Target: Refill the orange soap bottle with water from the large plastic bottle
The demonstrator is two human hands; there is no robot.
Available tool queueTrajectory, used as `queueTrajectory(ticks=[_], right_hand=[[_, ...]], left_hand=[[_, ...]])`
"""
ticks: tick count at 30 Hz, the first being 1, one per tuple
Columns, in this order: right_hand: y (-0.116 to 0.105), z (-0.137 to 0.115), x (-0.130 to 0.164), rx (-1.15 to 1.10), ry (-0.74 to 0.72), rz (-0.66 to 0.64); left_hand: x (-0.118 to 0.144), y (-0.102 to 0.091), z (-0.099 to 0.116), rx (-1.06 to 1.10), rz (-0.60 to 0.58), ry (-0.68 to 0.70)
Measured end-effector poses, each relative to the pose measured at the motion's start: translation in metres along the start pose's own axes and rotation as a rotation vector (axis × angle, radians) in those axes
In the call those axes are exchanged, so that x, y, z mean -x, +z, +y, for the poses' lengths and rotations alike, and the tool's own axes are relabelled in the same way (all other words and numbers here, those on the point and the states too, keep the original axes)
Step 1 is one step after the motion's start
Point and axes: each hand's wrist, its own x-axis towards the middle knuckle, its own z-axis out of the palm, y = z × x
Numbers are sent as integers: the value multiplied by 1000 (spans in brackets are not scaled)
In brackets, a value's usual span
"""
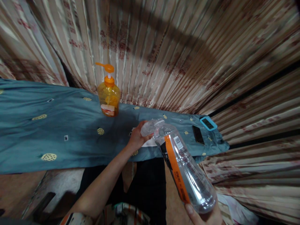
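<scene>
Teal printed cloth [81, 131] beneath; left hand [137, 137] wraps small clear plastic vessel [147, 128], right hand [212, 216] clasps large orange-labelled clear bottle [186, 170]; apparently aligning mouths, needing steadiness.

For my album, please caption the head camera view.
Left hand holds a clear container by a large tilted bottle in the right hand.

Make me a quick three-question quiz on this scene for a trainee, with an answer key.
1. Which hand is at the base of the large clear bottle?
2. True or false: the orange pump bottle lies on its side.
3. Which is nearer the blue-framed device?
A) the dark phone
B) the orange pump bottle

Key:
1. The right hand.
2. False; it stands upright.
3. A.
</scene>
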Motion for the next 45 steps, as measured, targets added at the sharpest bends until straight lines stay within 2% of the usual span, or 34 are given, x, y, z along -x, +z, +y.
queueTrajectory(ticks=[14,20,36,45], right_hand=[[3,-4,3,-32,6,0],[1,2,1,7,-2,7],[3,-3,2,-9,90,37],[2,1,2,-16,29,13]], left_hand=[[0,-3,4,-59,2,37],[-1,-3,3,-53,-9,31],[-1,-2,1,-39,1,21],[-1,-3,5,-60,-2,25]])
